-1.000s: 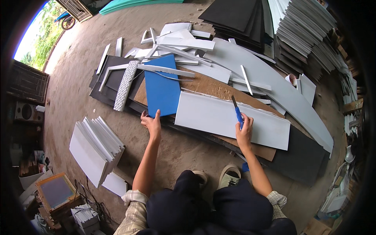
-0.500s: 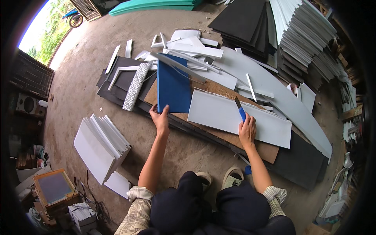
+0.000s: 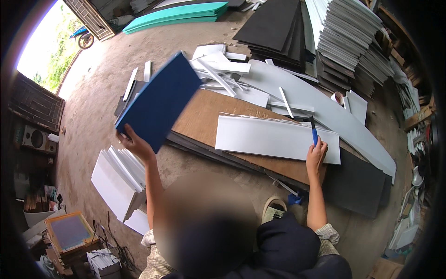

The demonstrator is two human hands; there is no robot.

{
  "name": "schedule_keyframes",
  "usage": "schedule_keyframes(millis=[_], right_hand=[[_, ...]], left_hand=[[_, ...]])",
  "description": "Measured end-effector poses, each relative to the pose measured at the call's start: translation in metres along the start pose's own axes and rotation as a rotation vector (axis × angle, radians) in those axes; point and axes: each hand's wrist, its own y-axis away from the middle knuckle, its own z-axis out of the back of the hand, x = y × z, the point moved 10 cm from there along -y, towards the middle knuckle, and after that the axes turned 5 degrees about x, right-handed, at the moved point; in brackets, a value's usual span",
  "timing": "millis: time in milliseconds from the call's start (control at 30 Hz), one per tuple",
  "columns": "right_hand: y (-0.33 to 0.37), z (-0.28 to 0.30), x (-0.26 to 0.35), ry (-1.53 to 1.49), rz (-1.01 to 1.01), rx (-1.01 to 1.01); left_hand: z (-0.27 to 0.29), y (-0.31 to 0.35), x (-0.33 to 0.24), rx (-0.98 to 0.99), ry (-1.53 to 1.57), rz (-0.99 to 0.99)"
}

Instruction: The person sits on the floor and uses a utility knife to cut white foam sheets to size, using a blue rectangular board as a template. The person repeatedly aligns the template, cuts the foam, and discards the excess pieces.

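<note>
My left hand (image 3: pixel 135 143) grips the lower corner of a flat blue board (image 3: pixel 162 100), lifted and tilted to the left of the work pile. In my right hand (image 3: pixel 317 156) is a utility knife (image 3: pixel 315 135) with a blue handle, its dark blade pointing away from me. Below the blade lies a long white foam board (image 3: pixel 274 138) with a ragged far edge. It rests on a brown wooden board (image 3: pixel 204 109), which sits on dark grey sheets (image 3: pixel 355 186).
White offcuts (image 3: pixel 223 69) are heaped beyond the wooden board. Stacked white boards (image 3: pixel 118 181) stand on the floor at left. Tall piles of black sheets (image 3: pixel 272 28) and white sheets (image 3: pixel 346 35) rise at far right. A tape roll (image 3: pixel 338 98) lies near them.
My left hand has moved left, raising the blue board off the pile and tilting it. A thin strip beside it is no longer visible. My right hand has shifted right with the knife.
</note>
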Motion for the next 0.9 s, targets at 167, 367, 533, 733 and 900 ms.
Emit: schedule_keyframes(millis=[167, 367, 533, 733, 900], right_hand=[[0.007, -0.001, -0.035, 0.274, -0.107, 0.141], [0.005, -0.033, -0.003, -0.579, -0.279, 0.417], [0.017, -0.065, 0.028, -0.586, -0.214, 0.556], [0.019, -0.072, 0.034, -0.583, -0.227, 0.601], [0.017, -0.074, 0.044, -0.619, -0.251, 0.581]], left_hand=[[-0.091, 0.057, 0.094, 0.483, -0.058, 0.439], [-0.175, 0.162, 0.164, 0.839, -0.096, 0.715], [-0.194, 0.164, 0.163, 0.935, -0.305, 0.387], [-0.169, 0.155, 0.171, 1.067, -0.426, 0.368], [-0.166, 0.159, 0.164, 1.055, -0.362, 0.332]])
